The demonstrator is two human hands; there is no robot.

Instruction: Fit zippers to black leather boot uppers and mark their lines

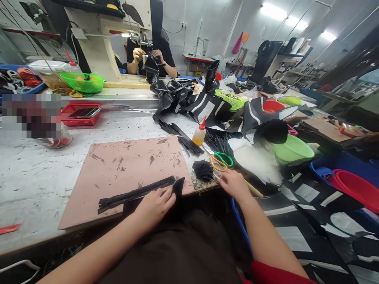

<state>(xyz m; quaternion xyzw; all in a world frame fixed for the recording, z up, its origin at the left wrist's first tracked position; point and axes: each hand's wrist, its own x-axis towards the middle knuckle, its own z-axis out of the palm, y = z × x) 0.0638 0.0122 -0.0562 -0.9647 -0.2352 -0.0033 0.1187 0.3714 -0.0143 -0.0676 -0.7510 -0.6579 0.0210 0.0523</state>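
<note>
Fingers (169, 198) of your left hand (154, 207) hold a black piece (179, 187), bottom middle, likely to steady it; your right hand (235, 185) pinches a thin stick (216, 176).

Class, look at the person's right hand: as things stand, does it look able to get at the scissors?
Probably yes: the right hand is close beside the scissors, their handles lie towards it, and nothing seems to stand between.
</note>
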